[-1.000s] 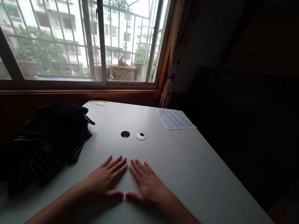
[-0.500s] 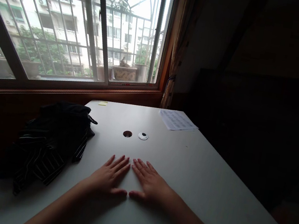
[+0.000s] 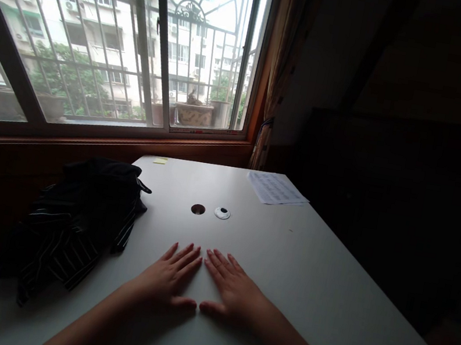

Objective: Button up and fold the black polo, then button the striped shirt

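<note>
The left hand (image 3: 163,280) and right hand (image 3: 233,292) are resting palm-down on the smooth white table (image 3: 325,294) — fingers straight, fanned, thumbs nearly meeting. Beyond, a round hole (image 3: 198,209) is flanking a white disc (image 3: 218,213); striped black cloth (image 3: 87,207) is slumping along the left edge; printed sheets (image 3: 276,189) — illegible — are lying at the far-right corner.

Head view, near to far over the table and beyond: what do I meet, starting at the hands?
Left hand and right hand side by side → round hole with white cover beside it → papers → window.
</note>
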`<control>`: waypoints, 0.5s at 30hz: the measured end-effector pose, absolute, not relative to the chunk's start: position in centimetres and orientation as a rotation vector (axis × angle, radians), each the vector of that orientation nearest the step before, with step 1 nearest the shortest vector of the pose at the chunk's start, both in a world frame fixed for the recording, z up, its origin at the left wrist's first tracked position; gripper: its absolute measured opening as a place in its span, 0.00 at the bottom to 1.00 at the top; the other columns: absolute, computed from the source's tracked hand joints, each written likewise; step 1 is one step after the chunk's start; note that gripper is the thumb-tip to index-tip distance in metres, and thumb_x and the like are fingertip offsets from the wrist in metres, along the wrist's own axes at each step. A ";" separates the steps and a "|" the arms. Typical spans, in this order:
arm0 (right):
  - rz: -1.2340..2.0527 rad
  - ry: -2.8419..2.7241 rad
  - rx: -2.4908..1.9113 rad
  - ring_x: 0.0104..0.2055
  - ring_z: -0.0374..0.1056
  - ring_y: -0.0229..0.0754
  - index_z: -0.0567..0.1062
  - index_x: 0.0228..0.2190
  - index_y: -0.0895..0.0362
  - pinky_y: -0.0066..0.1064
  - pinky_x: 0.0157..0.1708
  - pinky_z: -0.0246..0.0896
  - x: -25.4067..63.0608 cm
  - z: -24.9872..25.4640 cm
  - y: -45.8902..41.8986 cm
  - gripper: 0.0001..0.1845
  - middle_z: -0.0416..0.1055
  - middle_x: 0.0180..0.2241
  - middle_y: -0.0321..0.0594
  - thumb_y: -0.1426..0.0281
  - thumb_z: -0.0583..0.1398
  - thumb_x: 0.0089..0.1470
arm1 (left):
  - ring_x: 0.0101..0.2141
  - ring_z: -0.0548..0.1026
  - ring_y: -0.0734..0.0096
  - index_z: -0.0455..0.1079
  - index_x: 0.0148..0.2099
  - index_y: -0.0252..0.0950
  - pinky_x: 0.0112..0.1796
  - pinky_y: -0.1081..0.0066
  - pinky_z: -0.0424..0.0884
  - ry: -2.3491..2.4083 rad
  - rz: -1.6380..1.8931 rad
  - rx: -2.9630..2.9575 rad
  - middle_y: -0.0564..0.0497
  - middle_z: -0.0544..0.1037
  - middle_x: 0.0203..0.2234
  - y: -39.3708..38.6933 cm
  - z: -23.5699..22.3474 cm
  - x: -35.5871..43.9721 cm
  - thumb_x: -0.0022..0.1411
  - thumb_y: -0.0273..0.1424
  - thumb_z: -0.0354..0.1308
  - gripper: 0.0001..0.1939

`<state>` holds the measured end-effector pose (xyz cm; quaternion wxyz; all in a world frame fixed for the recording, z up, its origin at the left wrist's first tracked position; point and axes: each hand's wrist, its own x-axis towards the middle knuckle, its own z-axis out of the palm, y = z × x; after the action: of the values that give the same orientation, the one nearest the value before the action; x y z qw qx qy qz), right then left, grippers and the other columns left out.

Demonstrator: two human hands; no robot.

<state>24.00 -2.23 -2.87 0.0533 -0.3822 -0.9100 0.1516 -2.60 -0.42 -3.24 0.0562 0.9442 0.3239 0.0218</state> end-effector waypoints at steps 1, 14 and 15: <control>0.469 -2.766 -1.164 0.72 0.31 0.54 0.39 0.69 0.54 0.49 0.69 0.24 24.0 -2.8 -2.2 0.51 0.31 0.71 0.43 0.40 0.50 0.57 | 0.68 0.39 0.46 0.27 0.73 0.43 0.65 0.44 0.39 0.983 0.070 2.865 0.46 0.36 0.70 -0.4 -3.2 -2.6 0.63 0.61 0.42 0.48; 0.502 -2.760 -1.186 0.72 0.30 0.53 0.41 0.68 0.57 0.50 0.69 0.23 23.7 -2.3 -2.4 0.52 0.33 0.70 0.46 0.38 0.49 0.56 | 0.69 0.38 0.48 0.26 0.72 0.44 0.65 0.44 0.37 0.985 0.051 2.868 0.46 0.35 0.70 -0.4 -3.3 -2.6 0.63 0.61 0.42 0.48; 0.502 -2.760 -1.190 0.72 0.30 0.54 0.42 0.68 0.57 0.50 0.69 0.23 23.7 -2.3 -2.4 0.52 0.33 0.70 0.46 0.38 0.49 0.56 | 0.69 0.38 0.49 0.25 0.72 0.44 0.65 0.44 0.37 0.986 0.050 2.868 0.46 0.35 0.70 -0.4 -3.3 -2.6 0.63 0.61 0.41 0.48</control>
<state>23.70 -2.45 -2.26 0.0469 -0.3902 -0.9047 0.1646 -2.58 -0.44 -3.26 0.0542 0.9441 0.3247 0.0163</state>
